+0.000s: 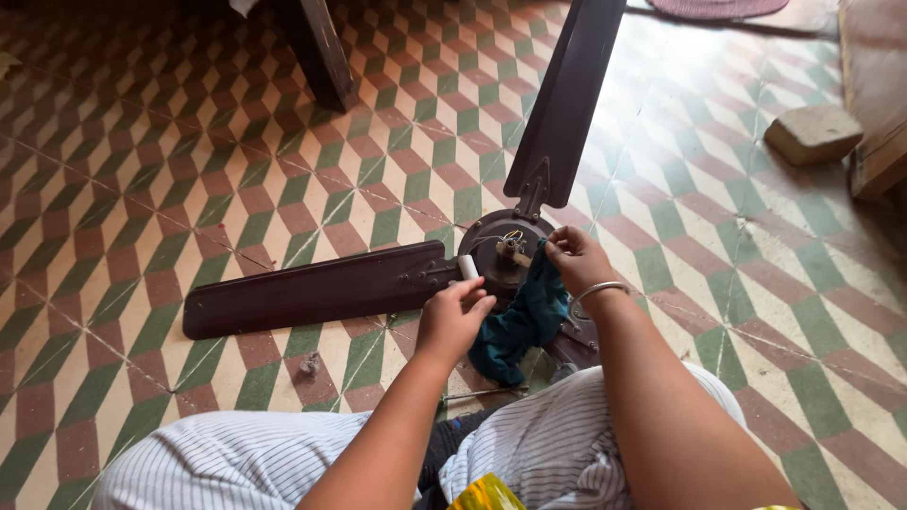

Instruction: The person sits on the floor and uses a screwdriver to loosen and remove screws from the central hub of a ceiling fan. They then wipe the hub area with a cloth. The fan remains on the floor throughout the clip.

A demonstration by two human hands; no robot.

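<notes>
Dark brown ceiling fan (501, 247) lies on a tiled floor (142, 189), blades at 9 and 12 o'clock. The left hand (452, 319) pinches a small white cylinder (468, 267); the right hand (578, 257) grips a teal cloth (520, 326) at the hub's 3 o'clock.

No packages, labels, signs, screens visible.

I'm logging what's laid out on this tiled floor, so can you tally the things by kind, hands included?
Hands: 2, the left hand pinching a small white cylinder, the right hand gripping the cloth
Fan blades in view: 2, a blade and another blade
Fan motor hub: 1
Teal cloth: 1
Stone block: 1
Total: 8, counting the cylinder
</notes>
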